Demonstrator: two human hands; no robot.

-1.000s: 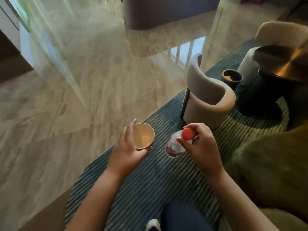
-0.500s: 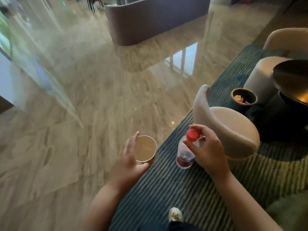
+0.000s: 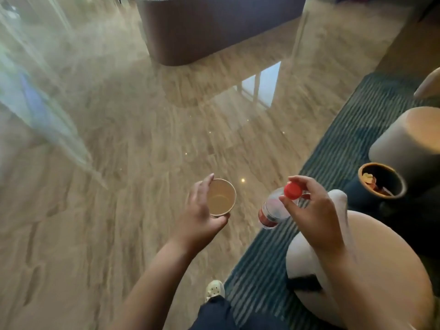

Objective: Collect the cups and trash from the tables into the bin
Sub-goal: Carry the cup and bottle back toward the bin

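The frame's edges are smeared with motion, and the left side of the floor [image 3: 142,139] carries streaky reflections that cannot be read. The bin [image 3: 391,178], a dark round tub with a brownish rim, stands on the striped rug [image 3: 333,144] at the right. Its far side is hidden behind a grey seat [image 3: 409,144], and the yellow and red scraps inside it are too small to name. A pale chair [image 3: 381,270] fills the lower right corner, partly covered by the right forearm. Of the person's legs only a dark trouser knee and one light shoe [image 3: 215,288] show. Both arms reach forward at about waist height, over the line where floor meets rug. The left hand [image 3: 200,210] wraps the cup [image 3: 221,197] from its left side, fingers curled round the far wall and thumb under the near edge. The right hand [image 3: 314,215] pinches the bottle [image 3: 270,210] by its top, thumb and fingers closed round the red cap [image 3: 292,190], and they hide the neck. The cup is tan paper, mouth up toward the camera, with a pale ring at the bottom. Whether it holds liquid I cannot tell. The bottle is clear plastic with a red label, hanging tilted with its base down and to the left. Both are held in the air, well apart from the bin, the bottle being the nearer.
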